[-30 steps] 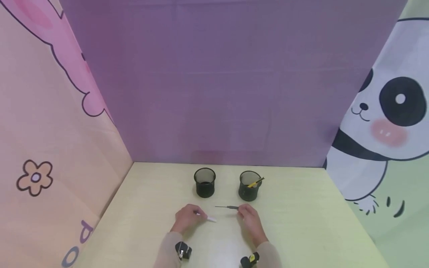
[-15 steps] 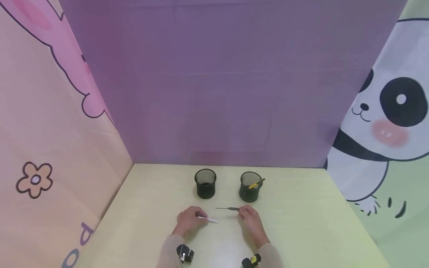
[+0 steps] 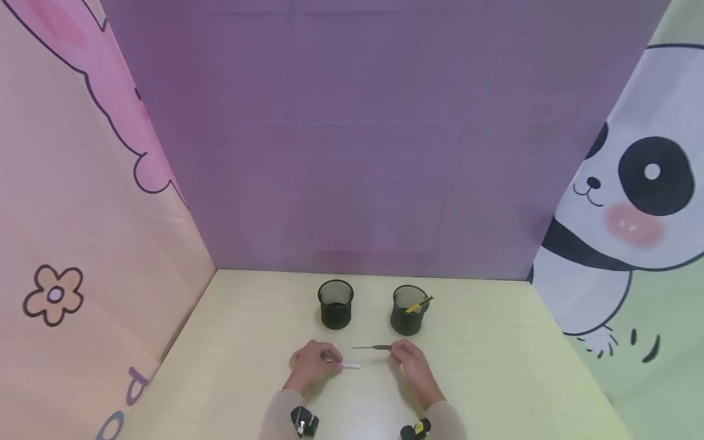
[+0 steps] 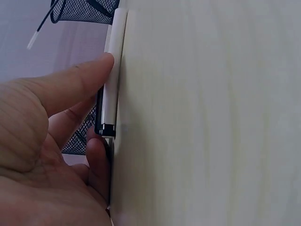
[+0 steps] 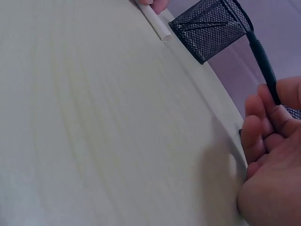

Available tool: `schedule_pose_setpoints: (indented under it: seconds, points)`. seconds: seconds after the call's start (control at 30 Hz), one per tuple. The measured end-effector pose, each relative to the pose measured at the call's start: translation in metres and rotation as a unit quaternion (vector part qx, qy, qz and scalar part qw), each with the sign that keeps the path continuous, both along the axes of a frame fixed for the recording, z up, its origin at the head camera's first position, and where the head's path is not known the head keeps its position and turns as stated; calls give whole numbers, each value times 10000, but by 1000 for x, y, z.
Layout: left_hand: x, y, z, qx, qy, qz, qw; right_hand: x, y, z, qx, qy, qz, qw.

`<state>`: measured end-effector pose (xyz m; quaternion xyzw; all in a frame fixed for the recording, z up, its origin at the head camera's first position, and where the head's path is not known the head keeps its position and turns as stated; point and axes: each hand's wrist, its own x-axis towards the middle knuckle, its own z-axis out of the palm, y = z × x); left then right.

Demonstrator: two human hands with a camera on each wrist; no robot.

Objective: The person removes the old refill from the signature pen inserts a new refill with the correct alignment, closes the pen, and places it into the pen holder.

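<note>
While a yellow stick (image 3: 413,307) already sits in one mesh cup (image 3: 406,324), the left hand (image 3: 313,365) pinches a white pen (image 3: 352,366) and the right hand (image 3: 414,366) a dark thin tool (image 3: 382,348), both still out, on that cup's near side.

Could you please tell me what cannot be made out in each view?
Head: lower end of the yellow item, hidden by the right holder.
Head: gripped end of the dark rod, covered by the right hand.
Left wrist: much of the left holder, hidden by the left hand.
Right wrist: rest of the white tube, cut off by the top edge.
</note>
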<state>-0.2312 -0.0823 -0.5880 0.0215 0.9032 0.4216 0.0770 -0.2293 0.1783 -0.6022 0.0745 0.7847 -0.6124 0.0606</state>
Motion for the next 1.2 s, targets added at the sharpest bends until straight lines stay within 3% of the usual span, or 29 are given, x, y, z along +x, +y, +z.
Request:
schedule_pose_setpoints:
  seconds: [0.53,0.9,1.2]
  points:
    - [0,3,-6,-154,121,-2,9998,-2,12,-1,-690,35,-677,9953]
    - [3,0,-5,155,65,-8,9999,-2,13,-1,-882,212,-842,9923]
    - [-1,4,-5,264,315,408,9983,-2,15,-5,-908,265,-835,9920]
